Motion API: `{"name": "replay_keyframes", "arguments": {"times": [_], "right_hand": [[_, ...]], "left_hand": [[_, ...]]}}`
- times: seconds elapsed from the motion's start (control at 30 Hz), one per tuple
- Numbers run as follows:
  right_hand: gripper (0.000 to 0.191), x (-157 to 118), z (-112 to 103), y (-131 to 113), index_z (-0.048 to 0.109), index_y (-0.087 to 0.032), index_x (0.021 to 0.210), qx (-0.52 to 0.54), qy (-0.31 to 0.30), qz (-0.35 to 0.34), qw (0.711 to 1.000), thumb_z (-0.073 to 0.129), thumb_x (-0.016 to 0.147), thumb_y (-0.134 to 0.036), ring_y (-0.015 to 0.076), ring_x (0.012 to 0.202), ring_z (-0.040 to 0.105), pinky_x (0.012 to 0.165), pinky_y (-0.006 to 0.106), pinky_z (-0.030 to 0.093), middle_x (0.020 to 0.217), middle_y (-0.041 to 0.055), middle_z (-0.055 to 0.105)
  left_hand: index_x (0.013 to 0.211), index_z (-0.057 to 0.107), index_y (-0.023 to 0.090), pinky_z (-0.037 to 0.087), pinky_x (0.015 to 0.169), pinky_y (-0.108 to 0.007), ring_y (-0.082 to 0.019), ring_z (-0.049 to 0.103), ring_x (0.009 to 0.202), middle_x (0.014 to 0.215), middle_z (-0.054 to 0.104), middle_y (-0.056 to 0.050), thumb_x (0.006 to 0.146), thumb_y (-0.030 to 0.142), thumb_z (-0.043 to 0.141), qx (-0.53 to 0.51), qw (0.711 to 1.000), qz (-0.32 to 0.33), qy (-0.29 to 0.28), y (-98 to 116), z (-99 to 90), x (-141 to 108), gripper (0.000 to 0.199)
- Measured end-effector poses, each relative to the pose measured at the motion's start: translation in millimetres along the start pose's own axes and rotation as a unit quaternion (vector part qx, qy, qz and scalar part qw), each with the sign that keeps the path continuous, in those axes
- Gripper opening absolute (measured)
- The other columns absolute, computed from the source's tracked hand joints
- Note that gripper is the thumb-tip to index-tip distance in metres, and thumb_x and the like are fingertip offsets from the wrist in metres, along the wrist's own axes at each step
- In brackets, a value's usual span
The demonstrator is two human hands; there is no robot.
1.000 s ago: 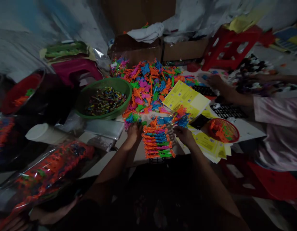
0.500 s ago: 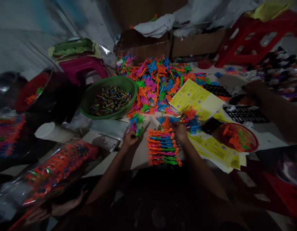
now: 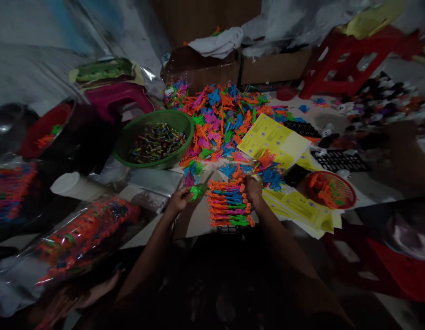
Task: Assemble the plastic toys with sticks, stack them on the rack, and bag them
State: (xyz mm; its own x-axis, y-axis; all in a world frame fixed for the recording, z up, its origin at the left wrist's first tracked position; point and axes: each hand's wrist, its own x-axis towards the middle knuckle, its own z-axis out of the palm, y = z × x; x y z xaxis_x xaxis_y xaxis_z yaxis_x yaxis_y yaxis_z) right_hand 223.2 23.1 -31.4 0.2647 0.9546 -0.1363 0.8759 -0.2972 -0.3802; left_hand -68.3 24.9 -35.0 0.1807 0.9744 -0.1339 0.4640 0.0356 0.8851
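Note:
My left hand [image 3: 180, 199] is closed on a green plastic toy [image 3: 197, 191], just left of a row of colourful plastic toys [image 3: 229, 204]. The row lies stacked front to back on a black rack [image 3: 228, 229], with orange ends on both sides. At the row's upper right corner is my right hand [image 3: 253, 189], its fingers curled and dark; what they hold, if anything, is hidden. Small heaps of toys lie beyond each hand, and a large mixed pile [image 3: 219, 119] spreads behind them.
A green basin [image 3: 188, 146] of small wrapped pieces stands at left, near a white cup [image 3: 66, 185]. Yellow printed sheets [image 3: 267, 137] and a red basket [image 3: 353, 197] lie right. Another person's hand [image 3: 102, 291] shows at lower left, beside a bag of toys [image 3: 88, 233].
My left hand has moved slightly left and down from the small heap, and a green toy now shows in its fingers. The other person's arm at right has drawn back. The view has shifted slightly.

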Motion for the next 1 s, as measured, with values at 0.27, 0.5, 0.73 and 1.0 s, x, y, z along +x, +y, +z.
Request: {"name": "replay_keyframes", "arguments": {"times": [0.27, 0.5, 0.73, 1.0], "right_hand": [[0.037, -0.3, -18.5, 6.2, 0.053, -0.015, 0.115, -0.056, 0.084, 0.019, 0.995, 0.042, 0.085, -0.034, 0.0246, 0.094, 0.059, 0.071, 0.031, 0.046, 0.115, 0.0171, 0.055], [0.030, -8.1, -14.9, 14.7, 0.064, -0.015, 0.096, -0.078, -0.022, 0.014, 0.997, 0.048, 0.082, -0.036, 0.0240, 0.086, 0.063, 0.069, 0.030, 0.045, 0.097, 0.0156, 0.064], [0.032, -45.4, -38.2, 33.5, 0.067, -0.016, 0.083, 0.272, 0.227, -0.047, 0.934, 0.056, 0.074, -0.045, 0.0183, 0.074, 0.062, 0.070, 0.029, 0.048, 0.082, 0.0058, 0.068], [0.024, -158.6, -10.8, 50.9, 0.065, -0.016, 0.075, 0.461, 0.228, 0.095, 0.852, 0.064, 0.067, -0.039, 0.0164, 0.065, 0.062, 0.062, 0.030, 0.051, 0.074, 0.0047, 0.068]], "left_hand": [[0.110, 0.057, 0.016, 0.043, 0.085, -0.036, -0.025, 0.058, 0.097, 0.100, 0.063, -0.015, 0.082, 0.030, 0.043, 0.414, 0.910, -0.007, 0.034, 16.3, 8.7, -11.9, 0.034], [0.106, 0.055, 0.017, 0.044, 0.070, -0.030, -0.024, 0.062, 0.081, 0.085, 0.066, -0.012, 0.085, 0.042, 0.037, 0.458, 0.887, -0.042, -0.042, 21.6, 38.3, -36.0, 0.037], [0.107, 0.057, 0.029, 0.042, 0.077, -0.028, -0.022, 0.062, 0.086, 0.097, 0.066, -0.005, 0.075, 0.023, 0.055, 0.403, 0.909, -0.020, -0.108, 17.4, 15.9, -41.3, 0.033], [0.097, 0.060, 0.022, 0.043, 0.075, -0.028, -0.022, 0.062, 0.086, 0.093, 0.066, -0.006, 0.077, 0.025, 0.049, 0.403, 0.900, -0.002, -0.164, 20.6, 21.1, -42.0, 0.023]]}}
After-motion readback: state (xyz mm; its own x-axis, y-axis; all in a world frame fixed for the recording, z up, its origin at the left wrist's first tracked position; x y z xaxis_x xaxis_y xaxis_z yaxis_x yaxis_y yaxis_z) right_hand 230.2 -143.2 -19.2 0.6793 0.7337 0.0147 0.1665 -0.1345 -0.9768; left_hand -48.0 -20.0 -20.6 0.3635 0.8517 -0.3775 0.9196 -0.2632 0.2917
